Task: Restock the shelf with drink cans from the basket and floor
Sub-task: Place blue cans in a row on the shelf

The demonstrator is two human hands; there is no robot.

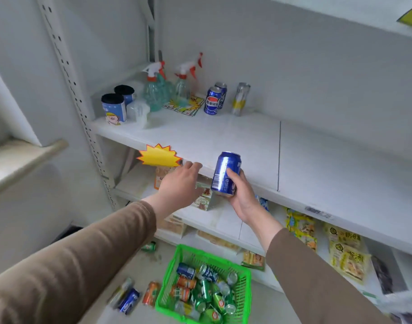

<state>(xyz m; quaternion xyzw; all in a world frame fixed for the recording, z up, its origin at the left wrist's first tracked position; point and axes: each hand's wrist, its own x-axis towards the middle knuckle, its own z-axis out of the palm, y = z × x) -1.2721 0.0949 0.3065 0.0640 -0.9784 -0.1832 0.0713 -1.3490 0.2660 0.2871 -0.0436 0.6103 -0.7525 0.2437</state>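
Observation:
My right hand [241, 195] grips a blue drink can [225, 173] upright, just in front of the white shelf [223, 136] edge. My left hand [180, 183] reaches forward beside it with relaxed fingers and holds nothing, its fingertips near the shelf's front edge. At the back of the shelf stand two blue cans [213, 99] and a tall silver and yellow can [240, 99]. Below, a green basket [243, 293] on the floor holds several blue, green and orange cans. Loose cans [130, 299] lie on the floor left of the basket, and one green can [149, 246] lies farther back.
Two spray bottles [158, 87], two black-lidded tubs [113, 107], a clear plastic container and paper cards occupy the shelf's left rear. A yellow starburst tag [159, 155] hangs on the shelf edge. Snack packets [345, 253] fill the lower shelves. A ledge juts out at the left.

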